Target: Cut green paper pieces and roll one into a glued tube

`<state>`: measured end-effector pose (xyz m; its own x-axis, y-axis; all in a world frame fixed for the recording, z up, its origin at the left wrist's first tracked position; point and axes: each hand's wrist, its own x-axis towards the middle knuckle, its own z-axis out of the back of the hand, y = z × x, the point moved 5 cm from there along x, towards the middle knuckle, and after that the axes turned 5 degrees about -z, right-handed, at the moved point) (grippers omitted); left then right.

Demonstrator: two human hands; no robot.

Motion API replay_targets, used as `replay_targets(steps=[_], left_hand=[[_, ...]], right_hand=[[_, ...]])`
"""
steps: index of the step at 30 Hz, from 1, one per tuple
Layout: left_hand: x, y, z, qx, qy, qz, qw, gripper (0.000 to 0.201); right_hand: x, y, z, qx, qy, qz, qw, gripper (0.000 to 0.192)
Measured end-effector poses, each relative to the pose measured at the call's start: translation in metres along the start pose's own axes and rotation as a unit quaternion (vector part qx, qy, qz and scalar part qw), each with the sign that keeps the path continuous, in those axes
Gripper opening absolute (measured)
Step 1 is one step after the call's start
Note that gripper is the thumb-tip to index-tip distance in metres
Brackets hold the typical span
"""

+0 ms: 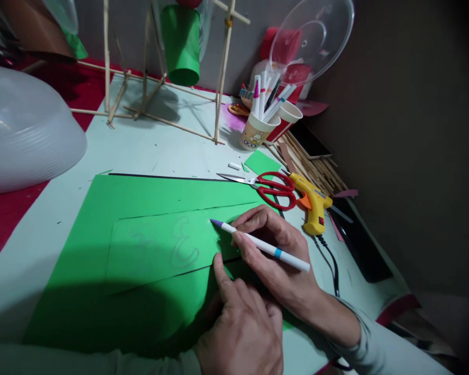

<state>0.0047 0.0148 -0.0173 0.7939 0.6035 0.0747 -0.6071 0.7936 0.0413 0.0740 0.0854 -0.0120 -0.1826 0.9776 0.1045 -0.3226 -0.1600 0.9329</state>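
My right hand [273, 255] grips a white marker [263, 245] with a purple tip, the tip resting on a smaller green paper sheet [156, 245]. A faint curly outline [185, 242] is drawn on that sheet. My left hand [240, 323] lies low in front, its index finger pressing the sheet's lower right edge. The small sheet lies on a larger green sheet [101, 208].
Red-handled scissors [266, 186] and a yellow glue gun [311, 204] lie right of the paper. A paper cup of markers [258, 127] stands behind them. A wooden stick frame [148, 88] with a green cup [182, 44] is at the back, a white bowl [23, 130] at left.
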Motion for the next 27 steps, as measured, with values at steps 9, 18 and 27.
replay_targets(steps=[9, 18, 27], left_hand=[[-0.0005, 0.0012, 0.0044, 0.007, -0.020, 0.006, 1.000, 0.024], [-0.0012, -0.0011, 0.0052, 0.042, -0.017, -0.010, 0.999, 0.025], [-0.0024, -0.0021, 0.0089, 0.015, -0.041, -0.027, 0.999, 0.029]], right_hand=[[-0.0020, 0.0015, 0.0028, -0.016, -0.019, 0.010, 1.000, 0.009], [-0.0068, 0.0043, 0.0072, -0.041, -0.002, 0.010, 0.999, 0.015], [-0.0064, 0.0089, 0.0034, -0.026, 0.038, 0.005, 0.999, 0.016]])
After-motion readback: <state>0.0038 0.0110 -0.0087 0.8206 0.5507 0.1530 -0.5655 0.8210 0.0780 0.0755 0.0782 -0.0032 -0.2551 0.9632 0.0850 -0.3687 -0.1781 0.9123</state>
